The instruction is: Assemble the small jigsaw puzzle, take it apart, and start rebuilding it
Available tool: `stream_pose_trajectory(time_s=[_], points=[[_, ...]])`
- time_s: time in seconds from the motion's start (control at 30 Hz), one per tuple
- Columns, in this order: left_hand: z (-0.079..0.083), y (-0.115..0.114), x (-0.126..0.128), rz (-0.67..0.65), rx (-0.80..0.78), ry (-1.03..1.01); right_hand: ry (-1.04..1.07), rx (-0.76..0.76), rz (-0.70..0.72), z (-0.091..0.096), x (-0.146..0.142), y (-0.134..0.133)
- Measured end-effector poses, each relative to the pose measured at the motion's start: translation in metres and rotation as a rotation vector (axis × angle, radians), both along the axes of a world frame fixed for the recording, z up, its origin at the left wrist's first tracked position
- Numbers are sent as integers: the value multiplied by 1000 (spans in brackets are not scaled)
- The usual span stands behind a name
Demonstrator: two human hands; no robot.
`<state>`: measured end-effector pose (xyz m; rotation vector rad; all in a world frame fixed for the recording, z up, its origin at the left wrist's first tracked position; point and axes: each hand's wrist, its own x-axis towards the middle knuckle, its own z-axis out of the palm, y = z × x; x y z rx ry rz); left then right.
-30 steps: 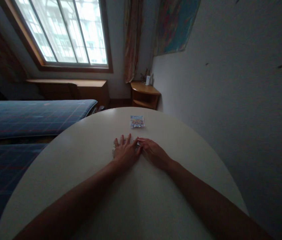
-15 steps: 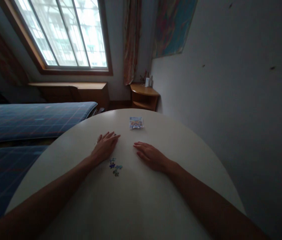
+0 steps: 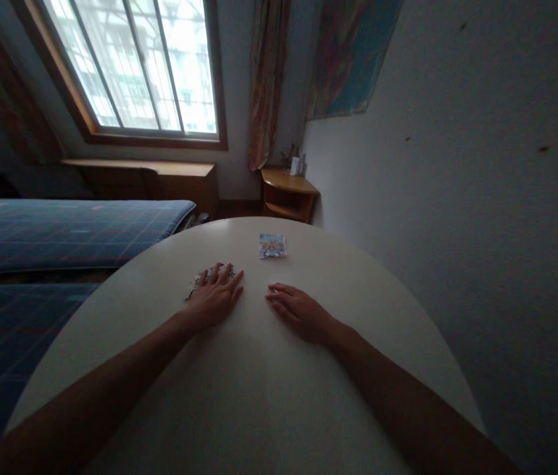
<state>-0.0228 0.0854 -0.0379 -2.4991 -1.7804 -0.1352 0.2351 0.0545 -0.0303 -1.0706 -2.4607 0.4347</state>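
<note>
My left hand (image 3: 216, 297) lies flat on the round white table (image 3: 259, 396) with its fingers stretched out. It covers a small heap of puzzle pieces (image 3: 194, 284), whose edge peeks out at the hand's left side. My right hand (image 3: 299, 310) rests palm down a little to the right, fingers extended and pointing left, holding nothing. A small colourful picture card (image 3: 272, 245) lies beyond both hands near the table's far edge.
A bed with a blue checked cover (image 3: 61, 227) runs along the left. Under the window (image 3: 135, 66) stands a low wooden cabinet (image 3: 145, 175), and a wooden corner shelf (image 3: 286, 191) sits by the white wall (image 3: 457, 198) on the right.
My left hand slid from beside the right hand out to the left, briefly baring a few pieces, and now lies over the pieces. The right hand stayed nearly still.
</note>
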Motion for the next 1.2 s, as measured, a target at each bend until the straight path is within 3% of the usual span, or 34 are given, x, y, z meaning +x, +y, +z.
stream_pose_trajectory(time_s=[0.1, 0.23, 0.33, 0.43, 0.67, 0.83, 1.2], points=[[7, 21, -11, 74, 33, 14, 0, -1, 2, 1, 0, -1], [13, 19, 2, 39, 136, 13, 13, 50, -38, 5, -2, -1], [7, 6, 25, -212, 227, -124, 32, 120, -174, 7, -2, -2], [-4, -3, 38, -459, 125, -264, -45, 111, -245, 8, -1, -3], [-2, -7, 32, -473, -40, -329, -228, 7, -236, 10, -2, -7], [0, -10, 37, -412, -64, -354, -232, 4, -249, 12, -4, -8], [-1, -11, 39, -417, -54, -357, -255, 18, -243, 9, -1, -7]])
